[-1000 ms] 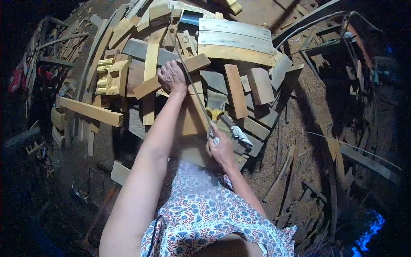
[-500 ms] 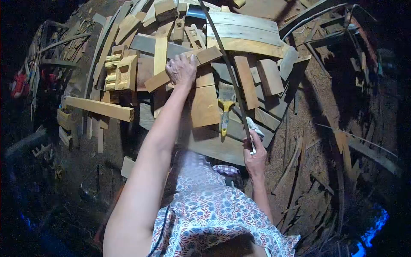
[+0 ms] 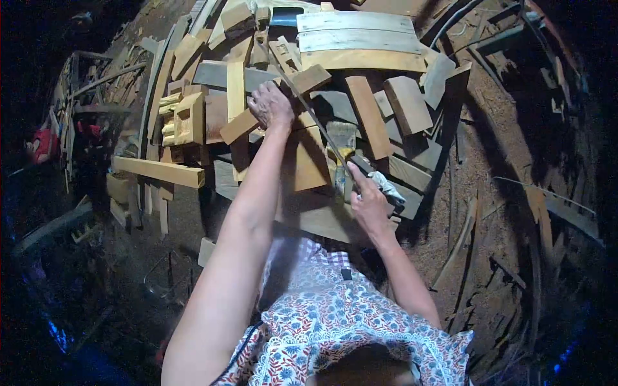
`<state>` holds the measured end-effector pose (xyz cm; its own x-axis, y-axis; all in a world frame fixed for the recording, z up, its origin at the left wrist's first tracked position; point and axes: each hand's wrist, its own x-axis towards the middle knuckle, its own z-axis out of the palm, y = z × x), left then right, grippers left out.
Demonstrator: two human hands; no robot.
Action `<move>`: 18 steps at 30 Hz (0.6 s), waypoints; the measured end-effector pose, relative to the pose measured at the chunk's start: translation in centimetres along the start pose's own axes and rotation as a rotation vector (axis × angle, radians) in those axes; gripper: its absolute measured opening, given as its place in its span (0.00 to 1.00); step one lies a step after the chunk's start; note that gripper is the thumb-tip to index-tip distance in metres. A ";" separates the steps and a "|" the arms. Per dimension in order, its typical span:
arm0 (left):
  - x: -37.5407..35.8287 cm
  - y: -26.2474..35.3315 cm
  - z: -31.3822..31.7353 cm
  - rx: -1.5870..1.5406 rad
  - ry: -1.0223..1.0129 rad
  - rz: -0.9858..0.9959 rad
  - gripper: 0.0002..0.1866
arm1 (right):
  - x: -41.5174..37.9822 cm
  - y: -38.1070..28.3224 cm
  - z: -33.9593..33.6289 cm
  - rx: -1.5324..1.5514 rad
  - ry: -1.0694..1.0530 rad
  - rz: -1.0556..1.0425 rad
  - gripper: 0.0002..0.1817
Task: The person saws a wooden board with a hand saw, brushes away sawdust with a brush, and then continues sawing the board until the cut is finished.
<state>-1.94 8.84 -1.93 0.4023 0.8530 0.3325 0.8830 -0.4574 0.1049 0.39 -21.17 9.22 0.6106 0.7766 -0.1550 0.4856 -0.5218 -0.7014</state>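
My left hand (image 3: pixel 270 106) is wrapped over a short wooden block (image 3: pixel 312 78) that lies slantwise across other pieces on the workbench. In my right hand (image 3: pixel 370 204) is the dark handle of a hand saw (image 3: pixel 327 135), with white wrapping around the grip. Its long, narrow blade shows nearly edge-on, slanting up and left, and overlaps the block just right of my left fingers. Beneath the blade lies a flat paintbrush (image 3: pixel 342 134) with a yellow handle, partly hidden by the saw. A wide flat board (image 3: pixel 306 161) sits under the block.
Notched wooden blocks (image 3: pixel 188 120) are stacked to the left, above a long bar (image 3: pixel 158 172) jutting out. Further back are pale planks (image 3: pixel 360 42); brown blocks (image 3: pixel 409 106) lie on the right. Scraps (image 3: pixel 460 225) are strewn over the sawdust-covered ground.
My right hand has moved slightly up and left, and the saw has swung leftward, so its blade now crosses the block. My left hand stays on the block.
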 end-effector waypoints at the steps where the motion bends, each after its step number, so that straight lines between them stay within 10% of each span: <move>1: 0.3 0.7 -1.3 -0.009 -0.022 -0.006 0.15 | -0.1 0.4 0.2 -0.008 0.017 0.001 0.37; 18: 0.4 1.9 -3.0 -0.069 -0.109 -0.105 0.15 | -1.9 0.4 -0.6 -0.118 -0.010 -0.023 0.36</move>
<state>-0.88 7.54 1.24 0.3362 0.9174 0.2130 0.9044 -0.3776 0.1987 -0.19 -23.05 9.69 0.5927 0.7918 -0.1473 0.5701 -0.5416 -0.6177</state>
